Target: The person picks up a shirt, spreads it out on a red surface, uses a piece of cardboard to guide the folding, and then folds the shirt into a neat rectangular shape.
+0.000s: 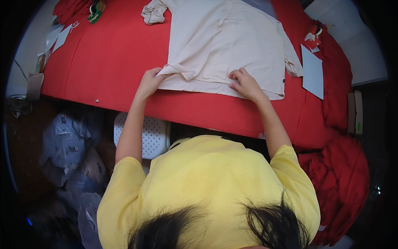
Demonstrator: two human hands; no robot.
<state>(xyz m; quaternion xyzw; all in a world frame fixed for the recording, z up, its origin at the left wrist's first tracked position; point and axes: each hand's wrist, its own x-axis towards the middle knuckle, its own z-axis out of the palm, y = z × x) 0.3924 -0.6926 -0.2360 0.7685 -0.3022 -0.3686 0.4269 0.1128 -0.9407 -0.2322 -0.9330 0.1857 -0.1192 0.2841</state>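
As the cream shirt (pixel 248 50) is lying across the red table (pixel 116 54) at the frame's upper centre, I am pinching its hem with my left hand (pixel 149 81), resting my right hand (pixel 248 85), slightly spread, farther along, and probably needing light, even tension against creases.

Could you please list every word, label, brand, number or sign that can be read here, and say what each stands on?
No text can be read in this picture.
Small dark tag near the hem of the cream shirt: too small to read.
Labels on the plastic-wrapped packages at the left: too small and blurred.
Green sticker on the narrow box at the right: no legible marks.
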